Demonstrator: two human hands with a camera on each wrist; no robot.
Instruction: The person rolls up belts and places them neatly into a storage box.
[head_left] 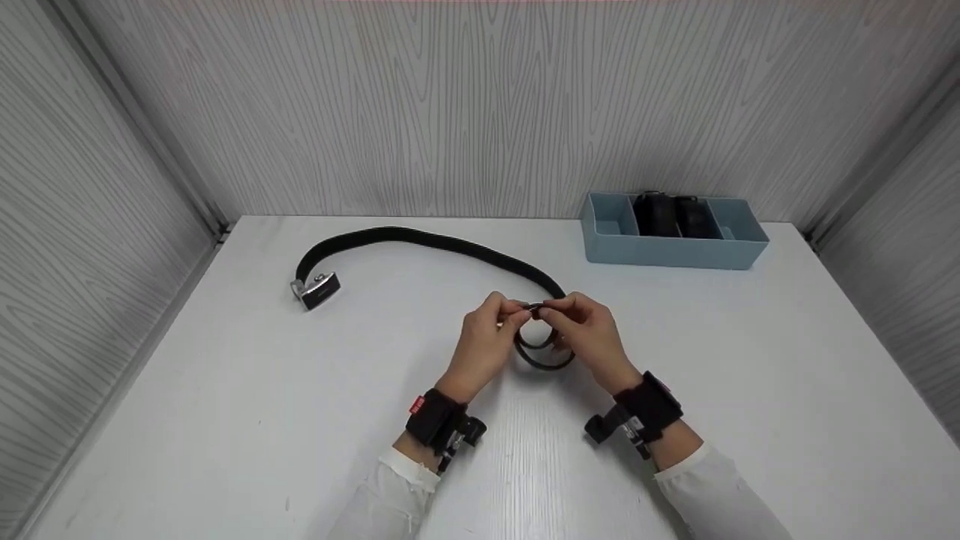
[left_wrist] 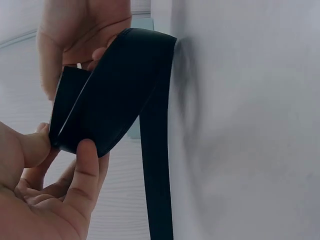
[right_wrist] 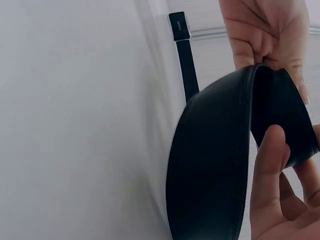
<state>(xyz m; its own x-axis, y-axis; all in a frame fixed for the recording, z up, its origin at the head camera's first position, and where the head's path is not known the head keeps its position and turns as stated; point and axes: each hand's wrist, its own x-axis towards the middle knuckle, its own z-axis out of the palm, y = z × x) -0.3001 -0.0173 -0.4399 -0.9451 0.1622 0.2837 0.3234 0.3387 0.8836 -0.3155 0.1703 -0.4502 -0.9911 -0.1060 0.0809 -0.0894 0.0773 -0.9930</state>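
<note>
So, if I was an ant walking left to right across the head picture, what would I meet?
Belt buckle, left hand, right hand, blue box.

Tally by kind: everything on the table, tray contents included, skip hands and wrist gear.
Black belt, buckle counted as part of it: 1
Blue divided tray: 1
Dark bundles in the tray's middle compartment: 2
Total: 4

Buckle (head_left: 322, 290) lies left, tray (head_left: 667, 253) back right — belts (head_left: 658, 216), apparently, in its middle compartment.
</note>
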